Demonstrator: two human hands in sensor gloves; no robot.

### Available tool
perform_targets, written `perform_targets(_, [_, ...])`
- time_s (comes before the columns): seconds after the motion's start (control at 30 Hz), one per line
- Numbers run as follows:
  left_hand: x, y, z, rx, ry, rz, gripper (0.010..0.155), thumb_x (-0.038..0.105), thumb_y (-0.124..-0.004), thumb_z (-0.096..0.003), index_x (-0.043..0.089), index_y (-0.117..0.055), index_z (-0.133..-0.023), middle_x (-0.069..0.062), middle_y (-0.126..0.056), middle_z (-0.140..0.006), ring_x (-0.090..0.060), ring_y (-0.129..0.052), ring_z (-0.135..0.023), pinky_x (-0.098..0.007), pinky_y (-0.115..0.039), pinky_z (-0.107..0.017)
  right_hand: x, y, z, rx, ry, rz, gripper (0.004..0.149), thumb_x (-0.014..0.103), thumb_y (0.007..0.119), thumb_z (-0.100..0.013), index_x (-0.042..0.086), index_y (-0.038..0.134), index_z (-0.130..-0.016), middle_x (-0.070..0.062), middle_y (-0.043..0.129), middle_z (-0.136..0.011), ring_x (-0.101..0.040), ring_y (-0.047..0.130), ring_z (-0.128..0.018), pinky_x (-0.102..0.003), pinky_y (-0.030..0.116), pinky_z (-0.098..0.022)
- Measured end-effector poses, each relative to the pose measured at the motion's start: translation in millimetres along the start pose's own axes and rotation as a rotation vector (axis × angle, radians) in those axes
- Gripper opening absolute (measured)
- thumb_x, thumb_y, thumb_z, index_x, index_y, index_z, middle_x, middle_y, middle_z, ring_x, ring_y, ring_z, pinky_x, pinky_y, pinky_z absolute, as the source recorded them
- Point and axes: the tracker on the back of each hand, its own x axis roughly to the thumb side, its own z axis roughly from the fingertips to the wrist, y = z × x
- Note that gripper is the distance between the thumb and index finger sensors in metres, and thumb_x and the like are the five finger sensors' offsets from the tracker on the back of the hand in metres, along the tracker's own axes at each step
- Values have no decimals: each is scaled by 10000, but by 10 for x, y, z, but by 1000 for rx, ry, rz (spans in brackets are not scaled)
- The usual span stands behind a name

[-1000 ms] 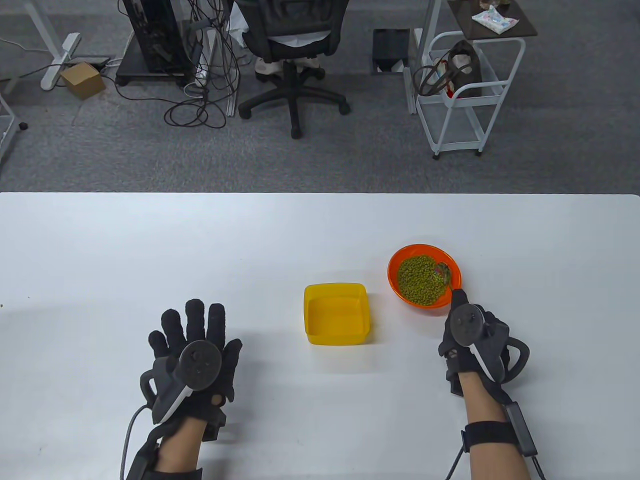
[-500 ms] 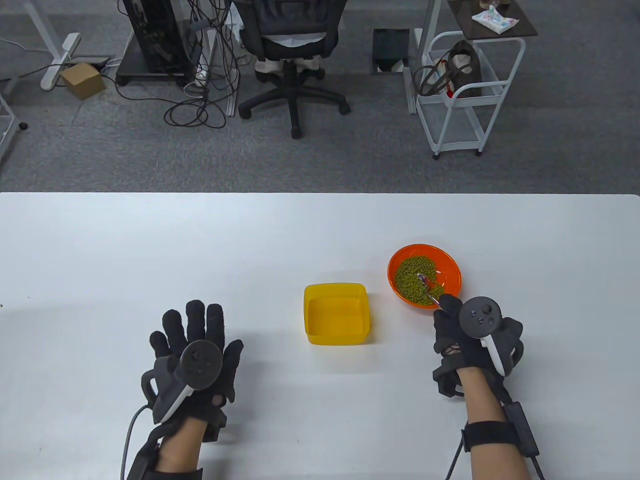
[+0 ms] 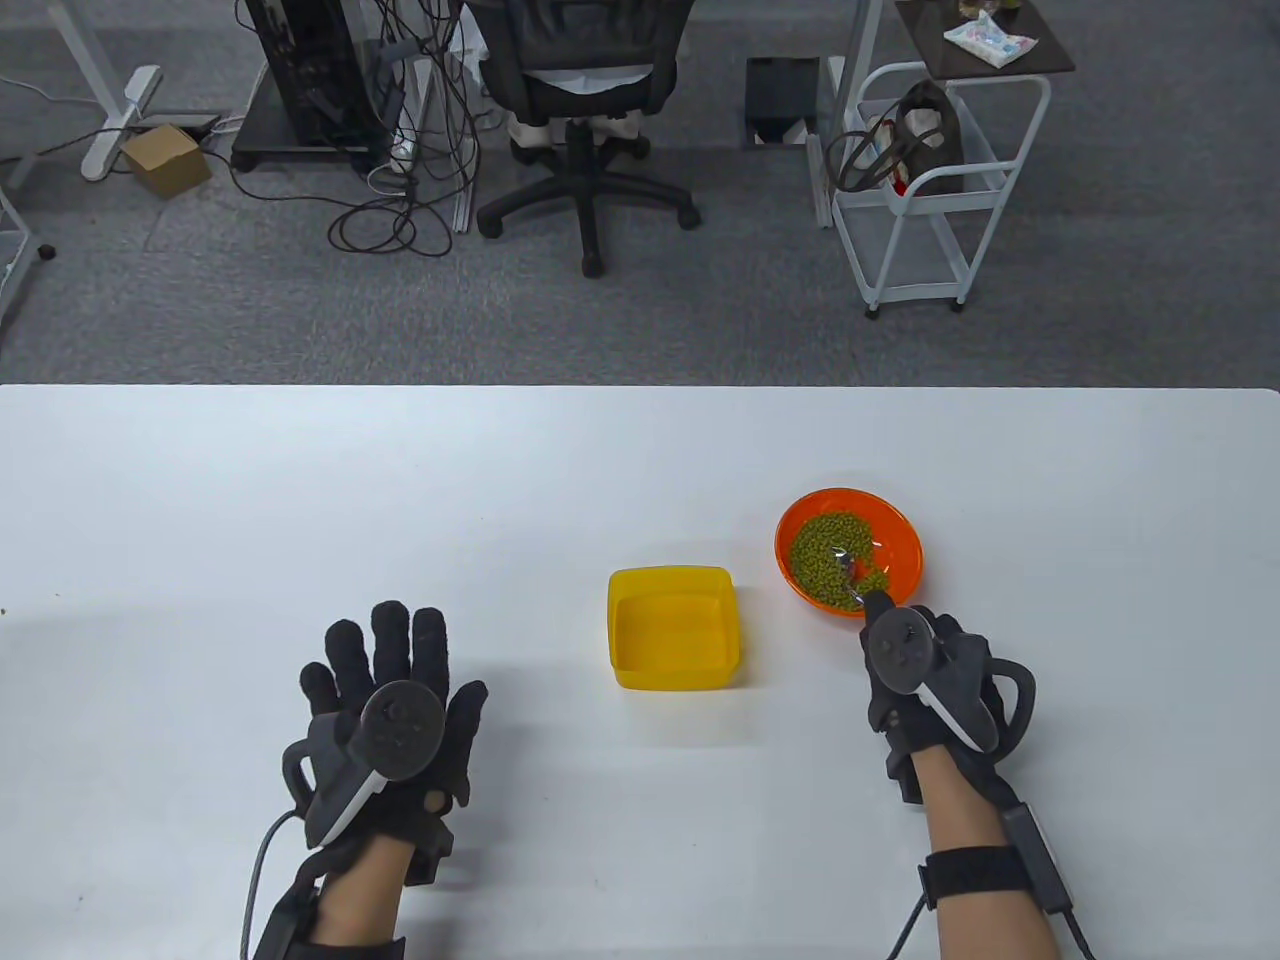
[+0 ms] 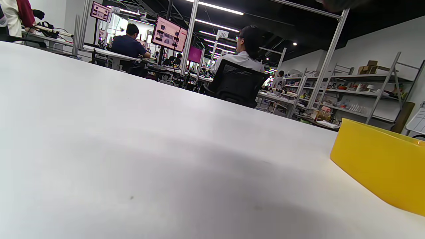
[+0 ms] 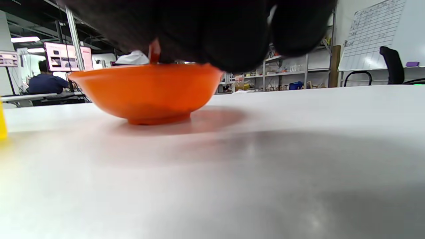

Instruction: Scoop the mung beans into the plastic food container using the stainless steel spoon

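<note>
An orange bowl (image 3: pixel 905 545) of green mung beans (image 3: pixel 820 555) stands right of centre on the white table; its side also shows in the right wrist view (image 5: pixel 146 93). A yellow plastic container (image 3: pixel 674 640) stands left of it, and its wall shows in the left wrist view (image 4: pixel 378 166). My right hand (image 3: pixel 915 660) grips the stainless steel spoon (image 3: pixel 850 570) by its handle at the bowl's near rim, with the spoon's head down in the beans. My left hand (image 3: pixel 390 700) rests flat on the table, fingers spread, holding nothing.
The white table (image 3: pixel 300 500) stretches wide to the left and beyond the bowl. Past its far edge are an office chair (image 3: pixel 580 110), a white cart (image 3: pixel 930 190) and cables on the floor.
My right hand turned and shifted left along the bowl's near rim, dragging the spoon through the beans from the right side toward the middle. My left hand stayed still.
</note>
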Motion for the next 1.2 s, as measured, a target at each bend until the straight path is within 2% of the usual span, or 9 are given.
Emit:
perform_targets(0.27, [-12,-2,-3,-16,6,4,779,601,-569,-473,364,-123,-1066,-53,-59,-1179,-534,-76,-1039,-744,-110,-678,-71,15,48,-76,40,-128,446,398,698,-516,305,683,-952,152,835,-638,-140,876,-579,-525,704,-639])
perform_targets(0.37, [-16,2,-3,-13,5,5,778,599,-570,-473,364,-124,-1066,-54,-58,-1178,-535,-74,-1037,-742,-109,-677,-123,32,42,-68,82,-198,447,395,698,-517,300,683,-953,150,834,-637,-147,874,-576,-530,700,-635])
perform_targets(0.5, [-24,-4,-9,-14,8,6,778,598,-571,-473,365,-125,-1066,-52,-51,-1175,-521,-60,-1039,-730,-101,-680,-185,69,40,-55,120,-203,448,396,696,-518,301,679,-956,151,832,-640,-147,871,-582,-531,695,-639])
perform_targets(0.7, [-30,-2,-12,-15,12,-11,772,597,-573,-473,376,-132,-1068,-47,-25,-1167,-492,-32,-1039,-726,-84,-676,-105,-28,69,-101,70,-147,449,400,693,-519,302,676,-957,150,833,-638,-140,875,-577,-525,703,-631])
perform_targets(0.93, [-30,-6,-13,-23,13,-15,770,597,-572,-474,377,-136,-1069,-45,-14,-1163,-492,-25,-1036,-724,-79,-675,19,-134,137,-137,25,-174,448,399,695,-521,299,677,-957,148,833,-636,-140,876,-572,-523,712,-622])
perform_targets(1.2, [-31,-6,-14,-23,14,-15,773,598,-573,-472,376,-138,-1071,-46,-7,-1160,-493,-22,-1034,-723,-76,-675,429,-241,289,-172,-143,-174,443,401,694,-522,298,687,-953,149,834,-634,-136,878,-569,-520,725,-615])
